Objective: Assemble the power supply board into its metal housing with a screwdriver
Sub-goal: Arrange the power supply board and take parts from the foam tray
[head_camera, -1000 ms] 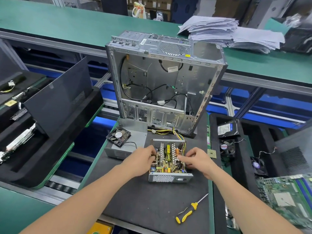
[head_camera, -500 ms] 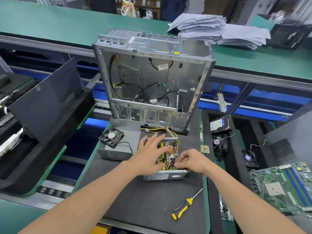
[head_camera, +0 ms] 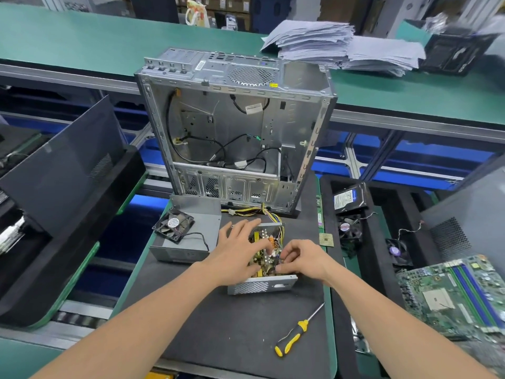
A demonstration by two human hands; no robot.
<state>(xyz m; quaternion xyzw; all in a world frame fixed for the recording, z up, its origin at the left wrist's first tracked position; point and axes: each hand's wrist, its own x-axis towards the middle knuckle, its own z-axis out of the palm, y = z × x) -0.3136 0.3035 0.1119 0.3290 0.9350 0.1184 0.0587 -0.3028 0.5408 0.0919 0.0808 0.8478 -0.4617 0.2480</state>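
On the dark grey foam work mat (head_camera: 218, 324), centre of the bench: power supply board (head_camera: 266, 258), green-brown, crowded with a yellow transformer, an orange coil and small components, sits inside its open silver metal housing (head_camera: 262, 286). Housing's near wall is perforated with a mesh grille; far wall is a low folded lip. A bundle of yellow and black wires (head_camera: 262, 212) runs from the board's far end toward the tall bare-metal computer case (head_camera: 235, 132) standing upright just behind.

Left hand (head_camera: 235, 255): flat over the board's left half, fingers spread apart and extended, fingertips reaching the housing's far lip, palm covering the left edge. Grips nothing.

Right hand (head_camera: 300, 259): at the board's right side, fingers curled inward with thumb and forefinger drawn close together among the components. Whether they pinch anything cannot be told; the contact point is hidden.

Yellow-and-black-handled screwdriver (head_camera: 296, 332) lies untouched on the mat, near right of the housing, well apart from both hands. A grey metal housing cover (head_camera: 188, 242) with a black fan on top sits just left of the board.
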